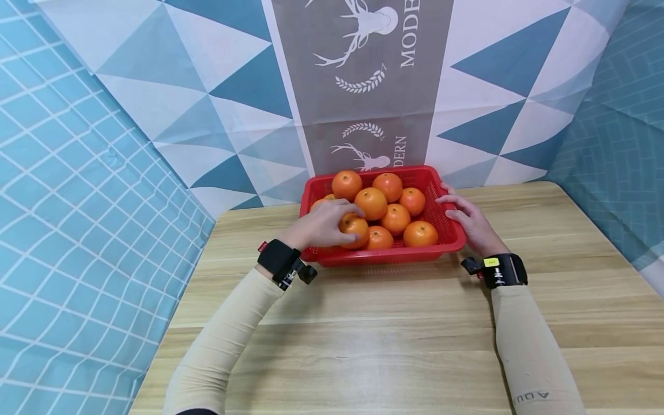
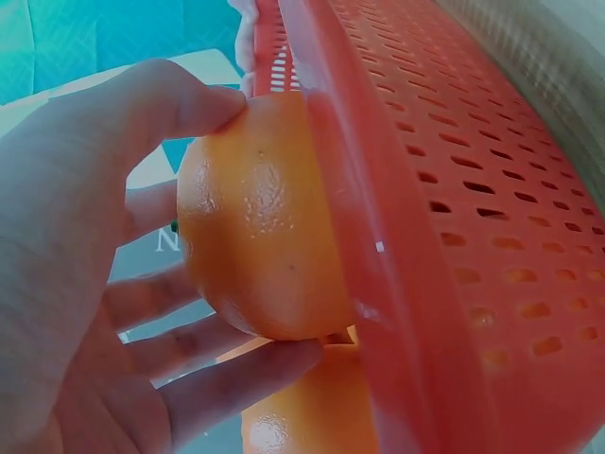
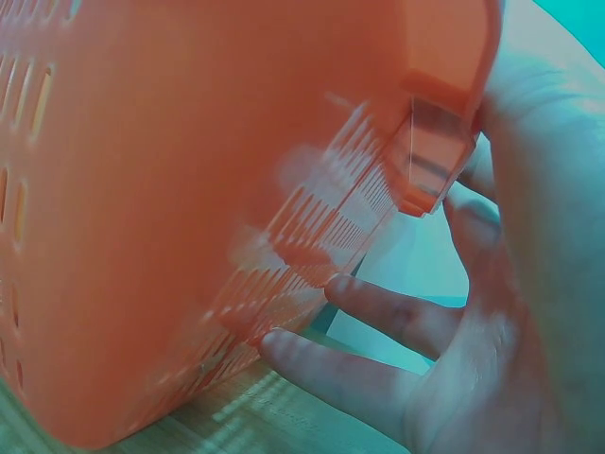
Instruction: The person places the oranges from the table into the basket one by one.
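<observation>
**Orange in my left hand, basket under my right**

The orange [image 1: 355, 227] is round, glossy and dimpled, sitting at the front left of the red basket [image 1: 441, 233], just inside its rim. More oranges [image 1: 395, 218] crowd behind and beside it. The basket stands on the wooden table [image 1: 415, 323] against a patterned cloth. My left hand [image 1: 321, 223] curls around the orange, thumb and fingers gripping it. My right hand [image 1: 467, 218] rests against the basket's right wall, fingers spread and fairly straight.
</observation>
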Tool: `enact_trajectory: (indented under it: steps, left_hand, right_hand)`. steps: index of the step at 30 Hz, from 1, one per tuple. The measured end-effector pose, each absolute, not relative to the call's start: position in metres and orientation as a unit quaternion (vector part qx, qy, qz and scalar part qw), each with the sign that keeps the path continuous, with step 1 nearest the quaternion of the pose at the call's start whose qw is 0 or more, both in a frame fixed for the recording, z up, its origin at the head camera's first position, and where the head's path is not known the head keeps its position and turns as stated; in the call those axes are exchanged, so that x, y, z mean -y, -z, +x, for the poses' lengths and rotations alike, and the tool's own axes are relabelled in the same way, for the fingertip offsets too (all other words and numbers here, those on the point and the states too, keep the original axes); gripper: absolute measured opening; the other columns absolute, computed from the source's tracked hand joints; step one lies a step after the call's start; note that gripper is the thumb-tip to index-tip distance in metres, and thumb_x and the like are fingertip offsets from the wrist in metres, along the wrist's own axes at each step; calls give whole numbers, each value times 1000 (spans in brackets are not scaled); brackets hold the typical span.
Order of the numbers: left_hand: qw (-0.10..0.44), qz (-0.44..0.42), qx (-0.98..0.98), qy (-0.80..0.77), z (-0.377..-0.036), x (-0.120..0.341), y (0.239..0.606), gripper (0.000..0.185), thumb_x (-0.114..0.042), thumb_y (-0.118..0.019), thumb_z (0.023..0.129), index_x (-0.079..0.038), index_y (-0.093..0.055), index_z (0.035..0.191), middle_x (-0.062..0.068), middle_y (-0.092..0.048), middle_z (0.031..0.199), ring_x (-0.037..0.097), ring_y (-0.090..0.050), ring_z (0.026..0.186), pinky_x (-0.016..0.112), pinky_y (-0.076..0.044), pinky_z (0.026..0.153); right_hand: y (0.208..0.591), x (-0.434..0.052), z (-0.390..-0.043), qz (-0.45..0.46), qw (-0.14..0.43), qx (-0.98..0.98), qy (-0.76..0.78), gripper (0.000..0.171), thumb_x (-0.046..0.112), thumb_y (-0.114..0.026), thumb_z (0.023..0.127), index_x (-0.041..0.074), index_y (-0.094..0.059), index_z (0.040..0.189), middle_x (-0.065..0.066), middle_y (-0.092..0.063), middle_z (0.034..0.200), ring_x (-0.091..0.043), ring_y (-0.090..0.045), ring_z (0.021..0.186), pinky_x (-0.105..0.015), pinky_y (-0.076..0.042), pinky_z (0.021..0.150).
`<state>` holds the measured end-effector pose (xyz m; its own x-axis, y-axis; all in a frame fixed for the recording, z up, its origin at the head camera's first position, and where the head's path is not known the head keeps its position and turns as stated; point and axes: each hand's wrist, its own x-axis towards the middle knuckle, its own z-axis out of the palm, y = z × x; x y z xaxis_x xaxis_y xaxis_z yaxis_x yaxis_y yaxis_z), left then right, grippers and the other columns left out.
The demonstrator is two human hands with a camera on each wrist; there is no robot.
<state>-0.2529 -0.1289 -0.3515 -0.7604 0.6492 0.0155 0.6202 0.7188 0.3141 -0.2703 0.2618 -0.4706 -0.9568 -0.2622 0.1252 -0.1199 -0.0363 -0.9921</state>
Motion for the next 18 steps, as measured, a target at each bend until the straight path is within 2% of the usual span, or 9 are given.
enact_trajectory:
  steps: [7,12,18]
  left_hand:
    - [72,340,-927,-142,-251,124,353,49,-32,-78,100,-17,-71,146,7,-71,145,25,-62,134,49,-57,119]
    - [71,346,-926,-136,-250,121,355,49,-31,-79,99,-17,-72,146,7,-71,145,25,-64,132,45,-59,117]
    - [72,345,-926,-134,-250,121,356,49,-31,-80,100,-17,-71,146,7,-72,145,25,-64,133,46,-57,120]
  right_hand:
    - [471,-262,-270,-139,49,-691,708,41,17,-56,117,7,-57,156,-1,-7,194,-43,-3,179,-16,-65,95]
    - [472,-262,-271,-139,47,-690,709,40,17,-56,116,8,-59,156,1,-9,194,-43,-5,179,-17,-65,96]
    - [472,-262,-270,-139,46,-700,699,41,18,-56,117,11,-60,156,4,-10,194,-44,-8,178,-16,-65,95]
